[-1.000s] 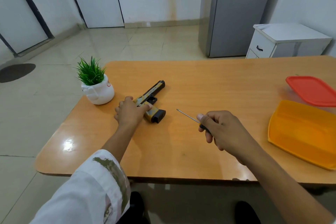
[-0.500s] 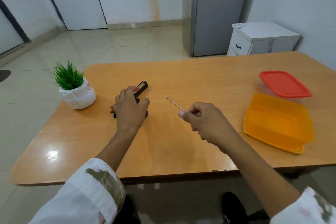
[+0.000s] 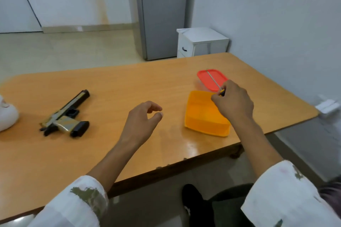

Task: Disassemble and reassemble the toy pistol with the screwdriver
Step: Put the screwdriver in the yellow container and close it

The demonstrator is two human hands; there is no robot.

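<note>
The black and gold toy pistol point(image 3: 66, 116) lies flat on the wooden table point(image 3: 110, 86) at the left, barrel pointing away. My left hand point(image 3: 142, 121) hovers over the table's middle, well right of the pistol, fingers curled apart and holding nothing. My right hand point(image 3: 233, 100) is above the far corner of the orange container point(image 3: 201, 118) and grips the screwdriver point(image 3: 215, 84). Its thin metal shaft points away across the red lid point(image 3: 208, 77); a bit of yellow and black handle shows at my fingers.
A white plant pot point(image 3: 6, 118) is cut off at the left edge, beside the pistol. The table's near edge runs diagonally below my forearms. Beyond the table stand a white drawer cabinet point(image 3: 201, 42) and a grey cabinet point(image 3: 162, 13).
My left hand let go of the pistol and moved right. My right hand carried the screwdriver right, over the orange container. The view swung to the right.
</note>
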